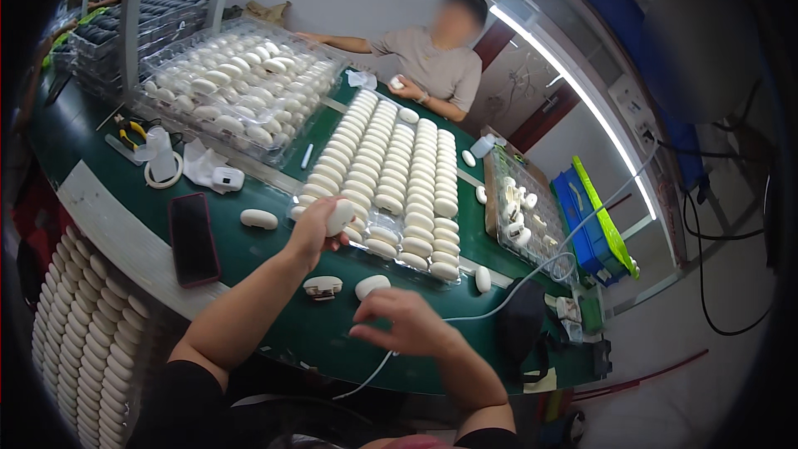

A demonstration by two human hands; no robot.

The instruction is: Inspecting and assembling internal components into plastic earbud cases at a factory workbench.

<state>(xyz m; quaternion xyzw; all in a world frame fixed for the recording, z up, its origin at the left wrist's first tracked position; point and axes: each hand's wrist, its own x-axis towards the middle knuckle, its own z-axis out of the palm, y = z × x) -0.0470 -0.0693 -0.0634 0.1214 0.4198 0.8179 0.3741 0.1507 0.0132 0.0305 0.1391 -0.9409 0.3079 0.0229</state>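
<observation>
My left hand (312,229) is closed around a white rounded plastic case (340,217) at the near left corner of a clear tray (357,243). Rows of matching white cases (378,158) fill much of that tray. Lower down, my right hand (401,322) hovers over the green table with its fingers curved and apart, holding nothing I can see. Just beyond its fingertips lies a loose white case (371,286). Beside that is another case (322,287) with a dark opening facing me. One more case (258,219) rests to the left.
A phone (194,239) lies left of my forearm. Stacked clear trays (241,91) stand at the far left, and a tray of case parts (524,208) on the right. A white cable (499,303) crosses the table's right side. A co-worker (436,58) sits opposite, holding a white piece.
</observation>
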